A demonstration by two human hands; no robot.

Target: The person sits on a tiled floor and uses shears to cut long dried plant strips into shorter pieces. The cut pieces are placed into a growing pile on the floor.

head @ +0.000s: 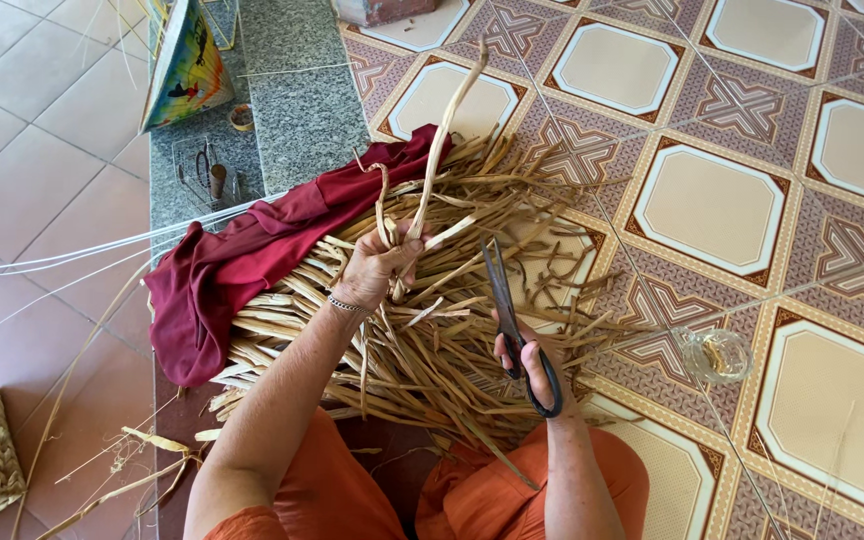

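dried tan leaf strips (422, 330) lie heaped on the patterned floor; the left hand (377, 265) is clamped on a long strip (442, 140), the right hand (532, 365) grips nearly closed scissors (512, 320). the blades point toward the left wrist, so a careless snip could nick it.

Bright, even daylight is filling the scene, coming mostly from the upper right, where the patterned floor tiles (712, 205) are looking palest. Shadows are staying soft and short beneath the pile of dry strips (432, 330). No harsh glare is showing. Focus is holding sharp throughout, while straight tile lines are bending slightly toward the edges.
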